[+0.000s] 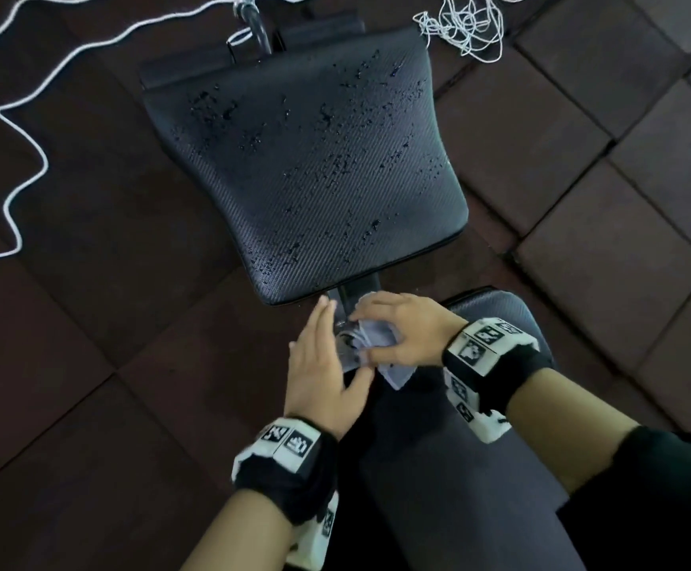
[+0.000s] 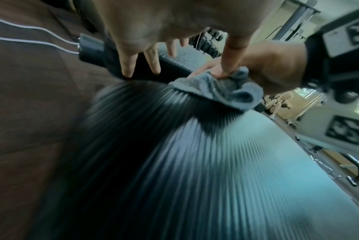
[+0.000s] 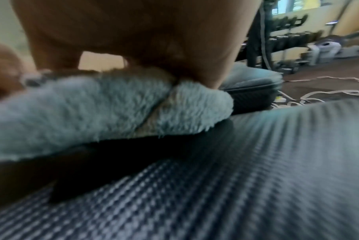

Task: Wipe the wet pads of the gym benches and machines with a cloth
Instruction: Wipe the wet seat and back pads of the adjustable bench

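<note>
Glistening with droplets, the wide black textured seat pad (image 1: 302,158) is unwiped; the near bench pad (image 1: 459,467) looks dry. Right hand (image 1: 401,327) clutches the fluffy pale-blue cloth (image 1: 377,344) between them; left hand (image 1: 323,364) is spread beside it.

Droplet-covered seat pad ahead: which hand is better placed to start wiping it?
Right. The right hand already grips the cloth at the near pad's far end, just short of the wet seat pad. The left hand is open beside it, holding nothing.
</note>
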### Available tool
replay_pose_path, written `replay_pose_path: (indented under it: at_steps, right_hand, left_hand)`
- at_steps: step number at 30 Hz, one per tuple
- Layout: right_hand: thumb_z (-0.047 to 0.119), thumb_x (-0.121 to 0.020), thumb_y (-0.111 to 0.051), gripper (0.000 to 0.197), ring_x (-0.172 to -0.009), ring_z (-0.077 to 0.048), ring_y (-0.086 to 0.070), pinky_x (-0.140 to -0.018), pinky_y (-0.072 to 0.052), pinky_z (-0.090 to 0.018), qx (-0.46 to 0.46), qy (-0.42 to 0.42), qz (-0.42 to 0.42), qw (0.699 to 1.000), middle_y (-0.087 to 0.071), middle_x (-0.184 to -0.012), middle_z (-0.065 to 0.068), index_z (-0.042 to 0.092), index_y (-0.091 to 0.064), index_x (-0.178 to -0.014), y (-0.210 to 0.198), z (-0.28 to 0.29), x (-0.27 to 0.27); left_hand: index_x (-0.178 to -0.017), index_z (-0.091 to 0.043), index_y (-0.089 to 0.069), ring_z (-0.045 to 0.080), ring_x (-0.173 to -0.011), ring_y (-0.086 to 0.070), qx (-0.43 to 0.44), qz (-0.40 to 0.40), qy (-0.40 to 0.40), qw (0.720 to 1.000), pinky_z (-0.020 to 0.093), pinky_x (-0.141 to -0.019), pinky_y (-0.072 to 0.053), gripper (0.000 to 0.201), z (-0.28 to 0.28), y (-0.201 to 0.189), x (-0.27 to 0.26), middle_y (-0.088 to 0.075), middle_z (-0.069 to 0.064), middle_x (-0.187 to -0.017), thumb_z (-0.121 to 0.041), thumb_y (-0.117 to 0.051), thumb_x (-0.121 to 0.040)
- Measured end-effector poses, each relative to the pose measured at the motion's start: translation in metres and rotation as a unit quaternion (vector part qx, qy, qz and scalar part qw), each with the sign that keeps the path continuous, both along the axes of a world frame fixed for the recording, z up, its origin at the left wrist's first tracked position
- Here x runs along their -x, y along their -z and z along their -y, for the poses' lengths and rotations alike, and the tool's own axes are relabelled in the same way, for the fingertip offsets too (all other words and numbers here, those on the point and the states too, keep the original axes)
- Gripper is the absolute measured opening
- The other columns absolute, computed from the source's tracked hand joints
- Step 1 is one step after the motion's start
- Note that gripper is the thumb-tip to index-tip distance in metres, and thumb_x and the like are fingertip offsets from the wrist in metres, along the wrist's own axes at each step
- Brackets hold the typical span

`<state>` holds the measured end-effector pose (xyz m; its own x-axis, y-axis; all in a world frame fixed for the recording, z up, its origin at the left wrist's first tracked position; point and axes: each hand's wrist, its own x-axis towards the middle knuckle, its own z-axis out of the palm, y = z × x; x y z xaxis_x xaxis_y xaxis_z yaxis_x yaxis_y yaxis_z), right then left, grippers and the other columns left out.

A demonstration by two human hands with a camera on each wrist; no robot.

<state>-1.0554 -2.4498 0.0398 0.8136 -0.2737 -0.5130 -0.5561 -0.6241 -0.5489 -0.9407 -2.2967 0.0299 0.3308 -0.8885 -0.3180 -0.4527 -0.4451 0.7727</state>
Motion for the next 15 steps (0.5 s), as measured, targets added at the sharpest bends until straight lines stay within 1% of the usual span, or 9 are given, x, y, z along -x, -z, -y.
replay_pose_path:
  at_steps: [2, 3, 4, 6, 8, 10, 12, 13, 15]
  right_hand:
    - [0.061, -0.077, -0.05, 0.073, -0.132, -0.016, -0.041, -0.108, -0.034, -0.04, -0.012, 0.054, 0.058, 0.997, -0.038, -0.146, 0.005, 0.021, -0.046, -0.138, 0.0, 0.002, 0.023]
    - [0.063, -0.077, -0.048, 0.074, -0.135, -0.016, -0.036, -0.11, -0.03, -0.044, -0.009, 0.09, 0.077, 0.993, -0.036, -0.148, 0.006, 0.023, -0.045, -0.139, -0.002, 0.003, 0.035]
    - [0.066, -0.078, -0.046, 0.073, -0.139, -0.016, -0.03, -0.113, -0.024, -0.045, -0.007, 0.13, 0.078, 0.988, -0.032, -0.15, 0.009, 0.028, -0.043, -0.141, -0.005, 0.003, 0.046]
    - [0.072, -0.078, -0.039, 0.07, -0.144, -0.014, -0.014, -0.117, -0.009, -0.042, -0.002, 0.194, 0.057, 0.979, -0.025, -0.153, 0.015, 0.043, -0.033, -0.141, -0.013, -0.001, 0.068]
    - [0.072, -0.08, -0.032, 0.063, -0.145, -0.007, -0.003, -0.118, 0.001, -0.039, -0.003, 0.234, 0.048, 0.971, -0.021, -0.153, 0.02, 0.052, -0.025, -0.14, -0.018, -0.005, 0.084]
    - [0.069, -0.082, -0.029, 0.059, -0.144, -0.003, 0.001, -0.118, 0.004, -0.039, -0.005, 0.285, 0.058, 0.957, -0.021, -0.152, 0.022, 0.053, -0.023, -0.138, -0.019, -0.008, 0.096]
    - [0.063, -0.084, -0.037, 0.056, -0.145, -0.007, -0.001, -0.118, 0.001, -0.041, 0.027, 0.335, 0.06, 0.94, -0.022, -0.151, 0.021, 0.048, -0.029, -0.138, -0.016, -0.007, 0.109]
    - [0.056, -0.085, -0.045, 0.055, -0.145, -0.01, -0.002, -0.117, 0.0, -0.043, 0.05, 0.35, 0.049, 0.934, -0.021, -0.15, 0.02, 0.044, -0.032, -0.138, -0.014, -0.007, 0.115]
    - [0.04, -0.088, -0.06, 0.059, -0.146, -0.016, -0.002, -0.116, -0.002, -0.046, 0.077, 0.344, 0.023, 0.936, -0.019, -0.15, 0.018, 0.037, -0.034, -0.141, -0.009, -0.007, 0.123]
  left_hand:
    - [-0.15, -0.033, -0.015, 0.01, -0.143, -0.022, -0.043, -0.016, 0.065, 0.997, 0.047, -0.118, -0.012, 0.076, 0.024, -0.005, 0.001, -0.02, -0.012, -0.157, -0.044, -0.05, -0.084]
    - [-0.149, -0.04, -0.016, 0.012, -0.14, -0.028, -0.061, -0.03, 0.092, 0.993, 0.046, -0.117, -0.017, 0.072, 0.033, -0.005, 0.004, -0.025, -0.014, -0.155, -0.045, -0.047, -0.085]
    - [-0.147, -0.046, -0.018, 0.015, -0.136, -0.036, -0.071, -0.046, 0.105, 0.991, 0.045, -0.115, -0.025, 0.068, 0.039, -0.006, 0.007, -0.031, -0.015, -0.151, -0.049, -0.043, -0.084]
    - [-0.142, -0.053, -0.022, 0.02, -0.123, -0.048, -0.073, -0.034, 0.118, 0.99, 0.042, -0.106, -0.036, 0.063, 0.048, -0.009, 0.017, -0.043, -0.014, -0.139, -0.055, -0.034, -0.081]
    - [-0.14, -0.05, -0.031, 0.024, -0.114, -0.053, -0.081, -0.003, 0.123, 0.989, 0.039, -0.101, -0.039, 0.064, 0.058, -0.012, 0.026, -0.048, -0.009, -0.129, -0.063, -0.025, -0.078]
    - [-0.132, -0.042, -0.045, 0.025, -0.113, -0.053, -0.112, -0.018, 0.098, 0.989, 0.037, -0.097, -0.039, 0.058, 0.071, -0.013, 0.03, -0.05, -0.005, -0.124, -0.061, -0.024, -0.082]
    - [-0.119, -0.035, -0.054, 0.024, -0.112, -0.053, -0.136, -0.053, 0.067, 0.987, 0.037, -0.094, -0.039, 0.044, 0.087, -0.011, 0.031, -0.049, -0.004, -0.12, -0.055, -0.027, -0.091]
    - [-0.114, -0.031, -0.056, 0.023, -0.113, -0.052, -0.141, -0.06, 0.064, 0.986, 0.04, -0.095, -0.039, 0.045, 0.094, -0.012, 0.032, -0.047, -0.005, -0.121, -0.056, -0.026, -0.092]
    - [-0.103, -0.029, -0.057, 0.02, -0.117, -0.048, -0.14, -0.061, 0.066, 0.986, 0.05, -0.101, -0.035, 0.058, 0.107, -0.014, 0.037, -0.044, -0.011, -0.124, -0.069, -0.02, -0.083]
